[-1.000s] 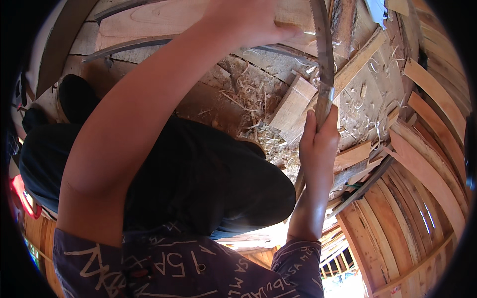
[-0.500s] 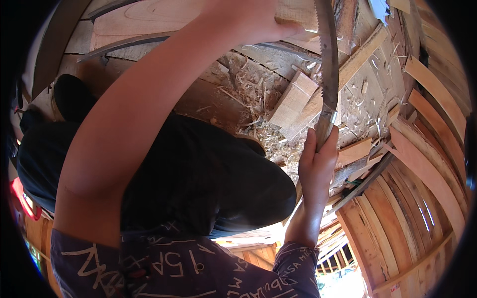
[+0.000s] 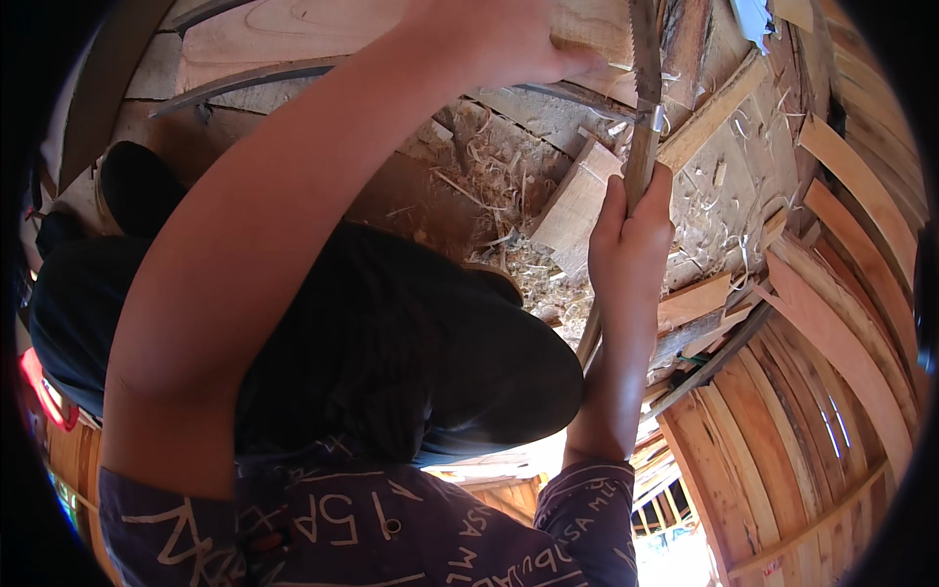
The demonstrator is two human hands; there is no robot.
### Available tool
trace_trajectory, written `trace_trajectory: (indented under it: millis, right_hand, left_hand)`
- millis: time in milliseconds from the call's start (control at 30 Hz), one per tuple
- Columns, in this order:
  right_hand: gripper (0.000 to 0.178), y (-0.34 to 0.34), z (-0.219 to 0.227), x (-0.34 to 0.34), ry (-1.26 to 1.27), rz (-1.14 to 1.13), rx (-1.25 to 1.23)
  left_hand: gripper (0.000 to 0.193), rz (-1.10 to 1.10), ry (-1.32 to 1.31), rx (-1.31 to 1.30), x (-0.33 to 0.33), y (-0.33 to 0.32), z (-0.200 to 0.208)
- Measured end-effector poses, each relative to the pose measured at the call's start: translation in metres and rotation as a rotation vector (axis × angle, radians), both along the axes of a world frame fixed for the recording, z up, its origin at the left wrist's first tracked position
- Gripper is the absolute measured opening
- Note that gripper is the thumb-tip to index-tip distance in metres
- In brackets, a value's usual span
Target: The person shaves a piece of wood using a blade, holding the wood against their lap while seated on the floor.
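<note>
My right hand (image 3: 631, 235) is closed round the wooden handle of a handsaw (image 3: 647, 59). Its toothed metal blade runs up past the top edge of the picture, beside a pale wooden board (image 3: 592, 29). My left hand (image 3: 489, 44) reaches across to this board at the top, its thumb stretched along the near edge and gripping it. The other left fingers are out of sight. Below the board, a short wood block (image 3: 577, 196) lies close to my right hand, among curled shavings (image 3: 489, 181).
My bent legs (image 3: 391, 342) fill the middle. A wide plank (image 3: 284, 44) and a dark curved strip (image 3: 245, 83) lie at upper left. Right of the saw is a long batten (image 3: 714, 112), with loose offcuts (image 3: 694, 301) near it. A plank wall (image 3: 782, 440) rises at right.
My right hand has pushed the saw up and away from me, so less of the blade shows. My left hand has stayed nearly still on the board.
</note>
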State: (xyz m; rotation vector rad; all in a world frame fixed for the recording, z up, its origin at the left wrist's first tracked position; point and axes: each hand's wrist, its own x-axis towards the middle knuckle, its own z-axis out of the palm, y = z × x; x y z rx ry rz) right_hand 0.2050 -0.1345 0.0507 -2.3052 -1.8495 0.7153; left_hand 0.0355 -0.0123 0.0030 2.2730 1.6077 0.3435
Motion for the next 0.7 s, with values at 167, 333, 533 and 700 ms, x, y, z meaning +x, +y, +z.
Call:
trace_trajectory:
  millis: [167,333,533,700]
  right_hand:
    - [0.023,-0.005,0.0,0.001,0.04,-0.009,0.05]
    - [0.023,-0.004,-0.009,-0.002,0.046,-0.005,0.05]
    - [0.021,-0.019,0.0,0.004,0.031,-0.038,0.006]
    - [0.021,-0.049,0.021,0.006,0.057,-0.069,-0.024]
  left_hand:
    - [0.078,0.008,-0.043,-0.096,0.002,0.005,0.005]
    - [0.077,0.061,-0.053,-0.052,0.003,0.005,-0.001]
    - [0.077,0.038,-0.057,-0.085,0.002,0.01,0.0]
    - [0.074,0.052,-0.056,-0.128,0.003,0.011,0.001]
